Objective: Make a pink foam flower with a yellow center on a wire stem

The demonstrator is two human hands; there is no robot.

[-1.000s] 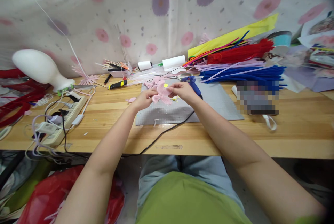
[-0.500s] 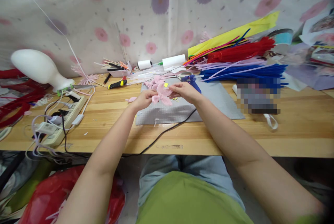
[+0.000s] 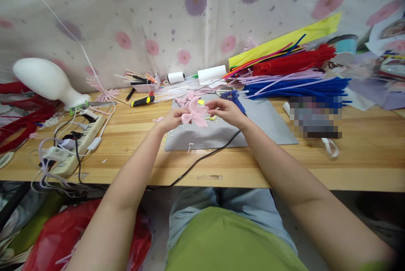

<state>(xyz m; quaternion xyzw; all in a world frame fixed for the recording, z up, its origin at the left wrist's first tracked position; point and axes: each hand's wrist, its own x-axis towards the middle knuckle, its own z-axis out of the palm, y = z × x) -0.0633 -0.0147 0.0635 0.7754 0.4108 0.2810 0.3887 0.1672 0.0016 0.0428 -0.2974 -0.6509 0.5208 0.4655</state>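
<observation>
A pale pink flower [image 3: 196, 113] with fuzzy petals, made of what look like pipe cleaners, is held above the grey mat. The closed fingers of my left hand [image 3: 172, 120] pinch it at its left side. Close to the right-hand petals is my right hand [image 3: 221, 111], its fingers bent and the thumb a little apart from them; whether a fingertip touches a petal is hard to see. Behind the flower lie more pink fuzzy pieces [image 3: 182, 101] and a small yellow piece [image 3: 201, 102]. A blue glue gun [image 3: 236, 99] rests just beyond my right hand.
The grey mat [image 3: 268, 130] lies on a wooden table [image 3: 126, 157], with a black cord [image 3: 196, 162] across its front. Blue pipe cleaners [image 3: 297, 89] lie back right. A yellow-black cutter [image 3: 142, 101], a power strip [image 3: 79, 144] and a white foam head [image 3: 47, 79] are leftward.
The flower has turned in my left hand, its petals now standing more upright and spread. My right hand's fingers have loosened from the petal and drawn slightly away to the right.
</observation>
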